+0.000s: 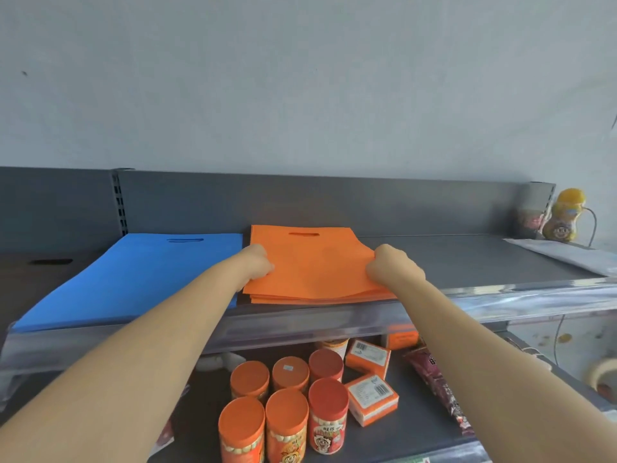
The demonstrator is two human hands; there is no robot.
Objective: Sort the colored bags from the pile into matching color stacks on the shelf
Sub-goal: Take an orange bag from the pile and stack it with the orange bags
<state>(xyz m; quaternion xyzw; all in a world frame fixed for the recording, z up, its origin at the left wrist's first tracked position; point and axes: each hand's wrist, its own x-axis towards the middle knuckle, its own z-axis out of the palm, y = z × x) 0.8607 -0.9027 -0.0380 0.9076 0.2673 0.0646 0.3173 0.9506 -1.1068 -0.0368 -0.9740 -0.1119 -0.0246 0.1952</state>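
Both bare forearms run in from the bottom corners and meet at the top shelf (467, 259). Left hand (257, 262) sits on the left edge of the orange bag stack (314, 265), fingers curled down and gripping that edge. Right hand (390, 265) mirrors it on the right edge, knuckles up, fingers closed on the bags. How many layers each hand pinches: cannot tell.

Orange stack lies flat between the two hands, several layers visible at its front edge, handle slot at 12 o'clock toward the back panel (334, 202). Its front edge reaches the clear plastic shelf lip (300, 322).

Blue bag stack (133, 279) lies flat at 9 o'clock from the orange one, just beside it with a narrow gap, handle slot also toward the back. Left forearm crosses over its right front corner. At 9 o'clock from the blue, a dark brown bag (40, 272) with its own slot, partly cut off by the frame edge.

At 3 o'clock from the orange stack the shelf surface is bare grey, then a white bag stack (561, 255) at the far right. Behind that, a yellow-capped bottle (564, 215).

Lower shelf, at 6 o'clock: orange-lidded canisters (283, 406) in a cluster, orange-and-white boxes (370, 392) to their right.
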